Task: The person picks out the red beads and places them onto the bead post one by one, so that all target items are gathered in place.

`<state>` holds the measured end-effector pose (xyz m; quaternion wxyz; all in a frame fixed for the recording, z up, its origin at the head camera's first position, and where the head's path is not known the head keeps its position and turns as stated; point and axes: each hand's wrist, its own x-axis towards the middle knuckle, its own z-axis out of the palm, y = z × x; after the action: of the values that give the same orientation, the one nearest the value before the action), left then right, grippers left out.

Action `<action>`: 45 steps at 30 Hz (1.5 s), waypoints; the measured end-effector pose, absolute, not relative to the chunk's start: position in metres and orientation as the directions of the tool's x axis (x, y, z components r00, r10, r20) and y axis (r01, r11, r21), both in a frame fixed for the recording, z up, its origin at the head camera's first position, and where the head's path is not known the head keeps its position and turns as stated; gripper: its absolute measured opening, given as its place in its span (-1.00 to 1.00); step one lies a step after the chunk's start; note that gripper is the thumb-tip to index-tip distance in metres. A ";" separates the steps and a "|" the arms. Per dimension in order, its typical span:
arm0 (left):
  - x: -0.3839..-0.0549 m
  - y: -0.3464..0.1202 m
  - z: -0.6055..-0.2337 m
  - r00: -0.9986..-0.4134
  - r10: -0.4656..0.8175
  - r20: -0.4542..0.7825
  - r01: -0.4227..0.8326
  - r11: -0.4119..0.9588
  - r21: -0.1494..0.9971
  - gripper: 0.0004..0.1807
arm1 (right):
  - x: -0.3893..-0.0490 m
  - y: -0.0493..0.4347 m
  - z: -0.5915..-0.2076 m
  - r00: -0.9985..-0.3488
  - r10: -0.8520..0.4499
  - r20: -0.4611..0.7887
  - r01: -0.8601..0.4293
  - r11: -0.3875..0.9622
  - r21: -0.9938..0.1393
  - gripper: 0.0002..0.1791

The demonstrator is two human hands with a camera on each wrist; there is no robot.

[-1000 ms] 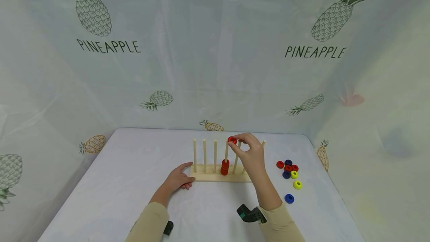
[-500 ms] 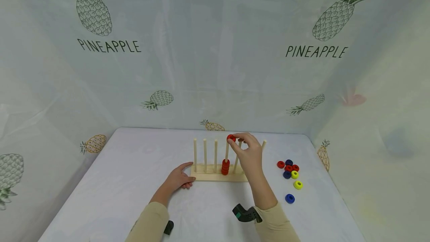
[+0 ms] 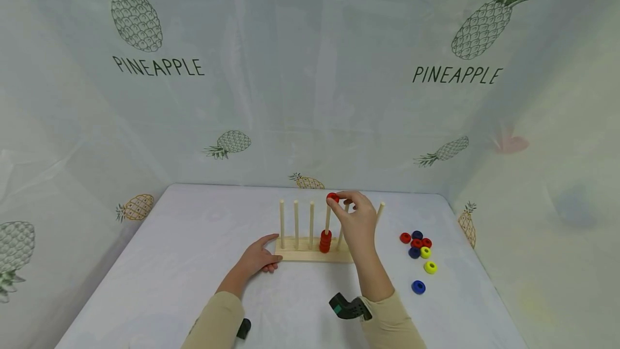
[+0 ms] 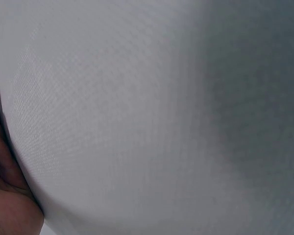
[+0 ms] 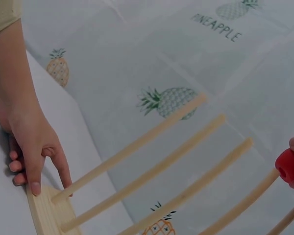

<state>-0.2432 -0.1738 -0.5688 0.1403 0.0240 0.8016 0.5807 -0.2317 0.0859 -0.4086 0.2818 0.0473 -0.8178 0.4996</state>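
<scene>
Pinching a red ring (image 3: 332, 196) at the tip of a wooden peg (image 3: 327, 221)

Near the centre of the frame in the head view, the right hand (image 3: 356, 225) holds the red ring between thumb and forefinger, narrow around its rim. The right wrist view puts the ring right at the peg's tip, low on the right edge; whether the peg has entered the hole, I cannot tell. Lower on the same peg sits a stack of red rings (image 3: 325, 242).

The ring looks small, light and hard, likely smooth enough to twist or slip if squeezed off-centre. Opposite sides of its outer rim seem the best hold, keeping fingertips off the hole. It looks unlikely to dent or break.

Left of centre, the left hand (image 3: 256, 256) grips the left end of the wooden base (image 3: 315, 256), thumb at the near edge and forefinger at the far one. The base looks stiff but probably light enough to slide, so steadying that end makes sense; the thin pegs would be poorer handholds. Loose rings, among them a blue ring (image 3: 414, 289) and a yellow ring (image 3: 430, 271), lie at the right of the frame.
</scene>
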 end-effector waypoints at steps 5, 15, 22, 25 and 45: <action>-0.244 -0.174 -0.571 -0.959 0.202 -0.200 -0.125 0.331 0.935 -0.19 | -0.231 0.084 -0.407 -0.859 0.229 0.457 -0.304 0.491 -0.817 -0.73; -0.245 -0.175 -0.573 -0.957 0.208 -0.202 -0.125 0.332 0.935 -0.18 | -0.231 0.084 -0.405 -0.874 0.242 0.422 -0.260 0.500 -0.826 -0.72; -0.246 -0.175 -0.575 -0.959 0.205 -0.196 -0.121 0.329 0.936 -0.18 | -0.231 0.083 -0.405 -0.872 0.239 0.428 -0.256 0.522 -0.814 -0.72; -0.246 -0.175 -0.575 -0.961 0.201 -0.192 -0.118 0.331 0.936 -0.18 | -0.231 0.083 -0.406 -0.871 0.236 0.431 -0.256 0.530 -0.808 -0.73; -0.246 -0.175 -0.573 -0.963 0.196 -0.188 -0.112 0.344 0.932 -0.19 | -0.230 0.084 -0.404 -0.877 0.177 0.446 -0.274 0.577 -0.769 -0.75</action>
<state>-0.2457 -0.1747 -0.5729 0.1344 0.0260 0.8087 0.5721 -0.2298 0.0837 -0.4040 0.2461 0.0285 -0.8533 0.4588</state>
